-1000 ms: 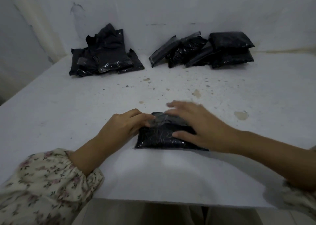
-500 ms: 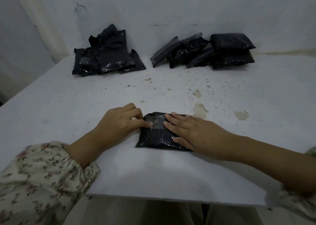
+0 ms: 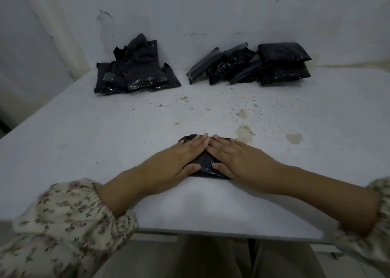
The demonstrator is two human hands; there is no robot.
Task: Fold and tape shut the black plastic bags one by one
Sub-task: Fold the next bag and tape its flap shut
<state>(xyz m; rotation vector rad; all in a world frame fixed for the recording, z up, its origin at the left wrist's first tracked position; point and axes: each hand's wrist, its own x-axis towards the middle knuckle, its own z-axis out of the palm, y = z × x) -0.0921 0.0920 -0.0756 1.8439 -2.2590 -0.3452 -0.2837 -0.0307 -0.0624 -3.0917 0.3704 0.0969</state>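
A small folded black plastic bag (image 3: 205,164) lies on the white table (image 3: 105,140) near its front edge. My left hand (image 3: 179,159) lies flat on the bag's left half with straight fingers. My right hand (image 3: 236,158) lies flat on its right half, fingertips almost meeting those of the left. Both thumbs rest at the bag's near edge. Most of the bag is hidden under the hands; only its middle strip and far left corner show.
Two piles of black bags stand at the back by the wall: a loose, rumpled pile (image 3: 135,70) on the left and a neater pile of flat packets (image 3: 253,64) on the right. Brown stains (image 3: 244,131) mark the table beyond the hands.
My left hand has uncurled and moved onto the bag. My right hand shifted so both now press flat side by side. The bag sits in the same place.
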